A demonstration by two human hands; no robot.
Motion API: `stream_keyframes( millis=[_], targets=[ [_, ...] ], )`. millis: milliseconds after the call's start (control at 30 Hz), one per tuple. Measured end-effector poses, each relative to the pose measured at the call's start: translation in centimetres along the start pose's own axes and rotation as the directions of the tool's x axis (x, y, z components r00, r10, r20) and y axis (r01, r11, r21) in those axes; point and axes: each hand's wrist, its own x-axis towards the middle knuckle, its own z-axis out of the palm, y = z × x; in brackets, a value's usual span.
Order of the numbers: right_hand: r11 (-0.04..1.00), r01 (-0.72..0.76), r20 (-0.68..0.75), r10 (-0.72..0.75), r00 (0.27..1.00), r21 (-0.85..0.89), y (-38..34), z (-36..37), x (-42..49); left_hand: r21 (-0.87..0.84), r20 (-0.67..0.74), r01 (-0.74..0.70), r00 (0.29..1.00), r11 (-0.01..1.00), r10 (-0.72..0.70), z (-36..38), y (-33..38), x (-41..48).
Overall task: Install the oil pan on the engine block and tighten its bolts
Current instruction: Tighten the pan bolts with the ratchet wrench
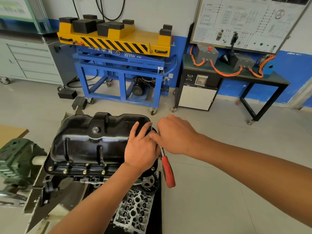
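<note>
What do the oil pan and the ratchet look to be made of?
Oil pan: likely stamped steel with glossy black paint, judging by sharp highlights and pressed ribs. Ratchet: red grip, probably plastic or rubber, with a dull sheen; the shank above it looks like bright metal.

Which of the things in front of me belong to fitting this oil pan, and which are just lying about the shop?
In the job: oil pan, flange bolts, red-handled ratchet, engine block.
Lying about: yellow lift cart, rubber blocks on the floor, wiring board, drawer cabinet.
</note>
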Motion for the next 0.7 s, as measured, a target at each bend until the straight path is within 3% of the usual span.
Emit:
stream_keyframes(
  millis=[267, 533, 633, 700],
  targets=[
    [0.988, -0.097, 0.137, 0.081, 0.987, 0.12, 0.3, 0.3, -0.9, 0.041, 0.007, -0.044, 0.999, 0.998, 0.044, 0.1, -0.2, 0.0],
    [0.93, -0.248, 0.408, 0.123, 0.905, 0.27, -0.1, 0.5, -1.0, 0.041, 0.031, -0.044, 0.999, 0.998, 0.043, -0.3, -0.2, 0.0],
    [0.966, -0.165, 0.398, 0.074, 0.914, 0.2, 0.1, -0.5, -0.9, 0.038, 0.057, -0.036, 0.998, 0.999, 0.034, -0.5, -0.2, 0.1],
    [0.997, -0.061, 0.33, 0.046, 0.943, 0.036, 0.5, -1.2, -0.9, 0.032, 0.046, -0.019, 0.999, 0.999, 0.017, -0.7, -0.1, 0.1]
  ],
)
